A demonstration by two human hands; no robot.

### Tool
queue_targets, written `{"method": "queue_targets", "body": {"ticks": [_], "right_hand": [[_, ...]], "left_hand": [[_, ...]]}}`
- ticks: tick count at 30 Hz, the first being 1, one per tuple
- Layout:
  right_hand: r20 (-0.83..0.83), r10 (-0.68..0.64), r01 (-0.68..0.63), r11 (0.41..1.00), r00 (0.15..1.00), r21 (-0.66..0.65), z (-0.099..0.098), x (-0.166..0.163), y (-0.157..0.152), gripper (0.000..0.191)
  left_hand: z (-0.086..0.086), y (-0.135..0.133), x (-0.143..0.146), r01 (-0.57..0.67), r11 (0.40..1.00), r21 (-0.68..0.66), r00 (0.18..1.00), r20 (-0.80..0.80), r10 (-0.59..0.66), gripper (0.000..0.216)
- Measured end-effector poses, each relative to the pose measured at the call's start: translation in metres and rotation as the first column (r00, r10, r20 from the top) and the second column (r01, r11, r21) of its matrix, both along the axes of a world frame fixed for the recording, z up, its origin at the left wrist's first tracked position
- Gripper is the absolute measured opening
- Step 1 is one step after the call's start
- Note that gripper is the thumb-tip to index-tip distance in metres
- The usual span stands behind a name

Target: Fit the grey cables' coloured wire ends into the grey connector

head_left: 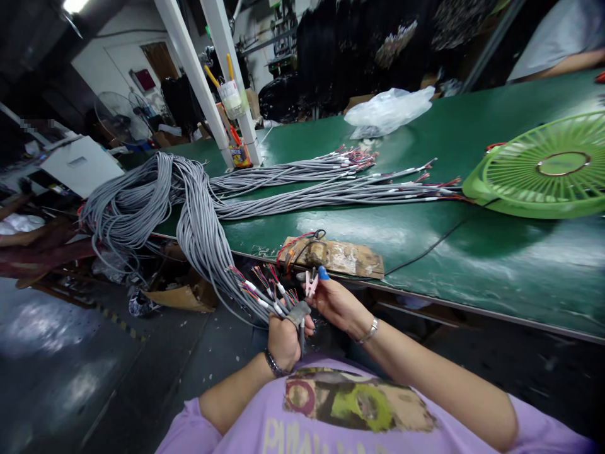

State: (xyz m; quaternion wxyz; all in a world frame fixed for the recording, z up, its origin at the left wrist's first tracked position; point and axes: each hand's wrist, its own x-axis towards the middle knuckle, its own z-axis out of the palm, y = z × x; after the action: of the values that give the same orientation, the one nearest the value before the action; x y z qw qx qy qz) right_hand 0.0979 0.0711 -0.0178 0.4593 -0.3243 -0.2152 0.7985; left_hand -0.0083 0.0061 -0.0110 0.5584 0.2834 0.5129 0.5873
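Note:
My left hand is closed around the ends of a bundle of grey cables, whose stripped coloured wires fan out above the fist. My right hand, with a blue fingertip cover, pinches a small pale tool or wire end right beside those wires. Both hands hover just in front of the table edge, above my lap. The thick cable bundle runs from my left hand up onto the green table and hangs over its left end.
More grey cables with stripped ends lie across the table. A worn cardboard-like block with wires sits at the near edge. A green fan, a plastic bag and white posts stand further back. Another person's arm shows at the far right.

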Motion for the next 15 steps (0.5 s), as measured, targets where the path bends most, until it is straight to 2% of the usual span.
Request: {"method": "queue_targets", "body": {"ticks": [3,6,11,15], "right_hand": [[-0.046,-0.07,0.07,0.998,0.996,-0.006,0.001,-0.005,0.002,0.036],[-0.045,-0.075,0.074,0.997,0.996,-0.02,-0.001,-0.006,0.0,0.035],[-0.079,0.063,-0.065,0.998,0.995,-0.027,-0.005,0.007,-0.008,0.04],[-0.075,0.19,-0.186,0.981,0.979,0.052,-0.009,0.023,-0.024,0.042]], "left_hand": [[-0.004,0.0,-0.001,-0.002,1.0,-0.015,1.0,-0.023,0.002,0.028],[-0.005,-0.001,0.0,0.001,1.0,-0.022,0.999,-0.032,-0.002,0.028],[-0.001,-0.005,-0.002,0.014,1.0,-0.011,1.0,-0.024,-0.014,0.029],[-0.003,-0.011,-0.006,0.007,1.0,-0.026,0.999,-0.036,-0.008,0.028]]}}
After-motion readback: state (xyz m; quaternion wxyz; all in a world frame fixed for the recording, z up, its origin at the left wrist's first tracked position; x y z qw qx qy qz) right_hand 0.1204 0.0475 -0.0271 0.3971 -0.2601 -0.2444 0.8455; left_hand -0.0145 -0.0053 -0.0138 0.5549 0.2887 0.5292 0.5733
